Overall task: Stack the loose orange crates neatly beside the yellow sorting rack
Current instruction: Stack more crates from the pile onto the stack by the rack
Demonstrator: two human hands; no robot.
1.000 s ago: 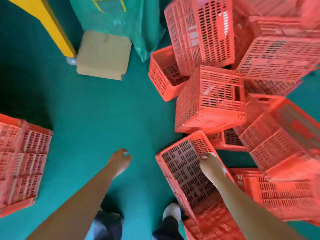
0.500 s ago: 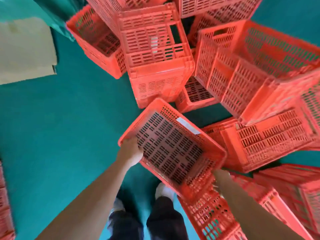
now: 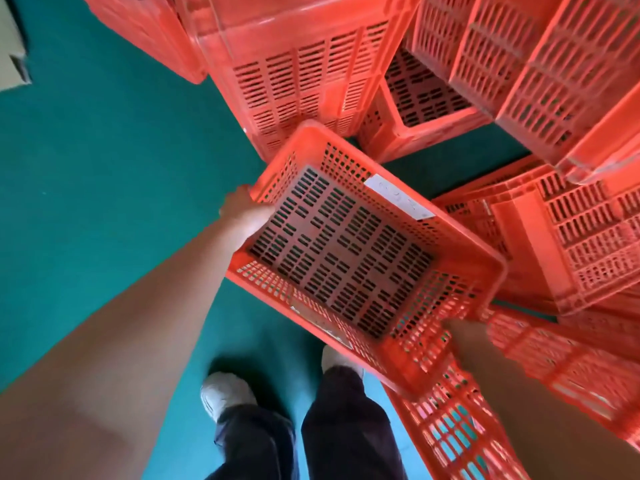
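**Orange crate being held up over the green floor**

At the far left, a piece of cardboard [image 3: 10, 64] is lying on the green floor [image 3: 104, 168]. The left hand [image 3: 242, 216] is gripping the left corner of an orange crate [image 3: 346, 258]. The crate is hanging tilted above the person's white shoes [image 3: 225, 393], its open side facing up, just in front of the heap of loose crates [image 3: 519, 81]. A white label [image 3: 398, 197] is sticking to its far wall, the writing too blurred to read. The right hand [image 3: 464, 332] is meeting the crate's near right corner. Its fingers are hiding behind the wall, so I cannot tell its grip.
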